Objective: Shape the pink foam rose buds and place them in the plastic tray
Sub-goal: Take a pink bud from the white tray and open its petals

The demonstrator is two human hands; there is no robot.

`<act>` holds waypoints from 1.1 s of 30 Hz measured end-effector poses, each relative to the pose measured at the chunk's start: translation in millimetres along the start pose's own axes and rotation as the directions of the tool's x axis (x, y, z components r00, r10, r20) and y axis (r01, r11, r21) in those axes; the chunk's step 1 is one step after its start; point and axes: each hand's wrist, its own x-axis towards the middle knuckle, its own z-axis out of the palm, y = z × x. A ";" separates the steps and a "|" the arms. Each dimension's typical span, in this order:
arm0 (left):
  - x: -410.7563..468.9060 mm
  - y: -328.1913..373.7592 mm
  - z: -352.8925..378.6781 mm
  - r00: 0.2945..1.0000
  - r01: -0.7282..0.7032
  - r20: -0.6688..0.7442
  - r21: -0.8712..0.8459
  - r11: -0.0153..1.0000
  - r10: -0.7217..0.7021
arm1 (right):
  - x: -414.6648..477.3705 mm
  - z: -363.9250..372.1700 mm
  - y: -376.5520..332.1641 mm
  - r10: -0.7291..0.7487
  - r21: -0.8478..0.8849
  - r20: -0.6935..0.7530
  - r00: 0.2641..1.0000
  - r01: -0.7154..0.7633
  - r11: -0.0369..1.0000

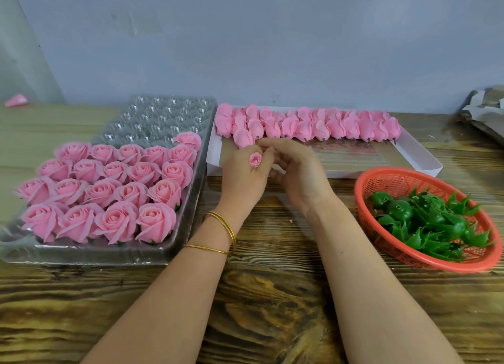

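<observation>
Shaping step: the left hand [244, 176] gripped a small pink foam rose bud [255, 159]; whether the right hand [298, 172] pinched it was unclear. Next called for an empty pocket of the clear plastic tray [169, 112].

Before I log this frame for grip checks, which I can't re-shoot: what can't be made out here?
Head view: fingertips of the right hand, hidden under its own back and the left hand; whether it grips anything is unclear.
Head view: base of the rose bud, covered by the left hand's fingers.
Head view: grey crumpled bundle, cut off by the right edge.
Head view: small pink object far left, too small and blurred to name.
</observation>
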 end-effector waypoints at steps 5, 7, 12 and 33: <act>1.8 -0.5 0.9 0.998 -0.059 -0.034 -0.025 0.998 0.058 | 3.1 -3.8 0.0 0.012 0.010 -0.019 1.000 -0.012 1.000; 3.4 -1.7 0.8 0.997 -0.047 -0.061 -0.068 0.997 0.043 | 3.6 -5.0 2.5 -0.004 -0.066 -0.027 1.000 0.002 0.998; 3.7 0.8 2.0 0.987 0.121 -0.052 -0.370 0.921 -0.151 | 1.9 -3.4 14.9 -0.015 -0.287 0.067 0.998 0.033 0.957; 5.8 2.8 -6.6 0.951 0.306 0.151 -0.570 0.762 -0.269 | -4.6 -2.6 15.5 0.021 -0.289 0.197 0.980 0.038 0.957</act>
